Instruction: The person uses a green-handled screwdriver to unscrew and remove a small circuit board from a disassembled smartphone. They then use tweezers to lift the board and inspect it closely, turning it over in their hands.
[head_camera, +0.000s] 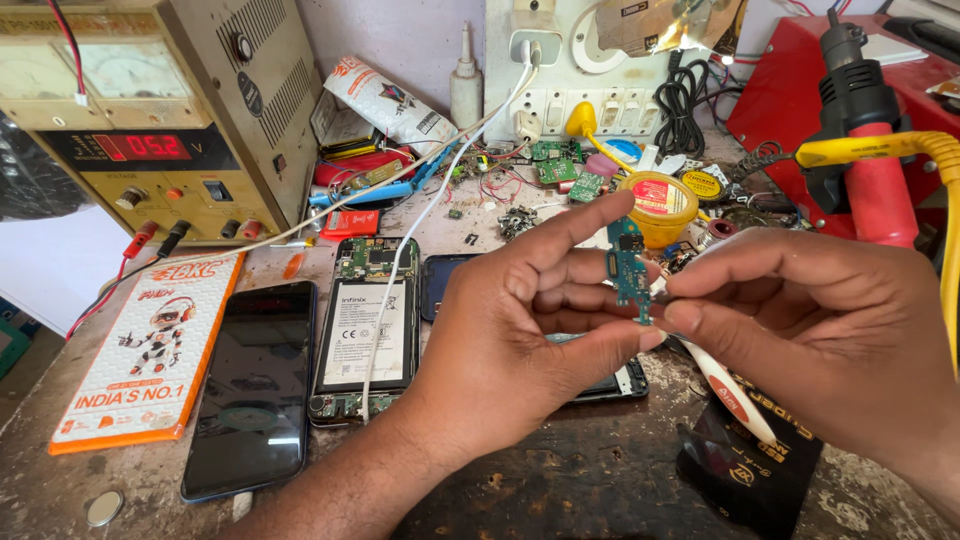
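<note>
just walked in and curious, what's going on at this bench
A person holds a small teal circuit board upright between both hands above a cluttered workbench. The left hand pinches it between thumb and fingers; the right hand grips its lower edge and also carries a white pen-like tool. Below lie an opened phone with its battery exposed, a white cable draped across it, and a dark phone lying flat beside it. A bench power supply stands at the far left.

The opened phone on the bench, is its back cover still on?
No, the opened phone lies with its back off, its battery and green circuit boards bare, with a white cable running across it.
</note>
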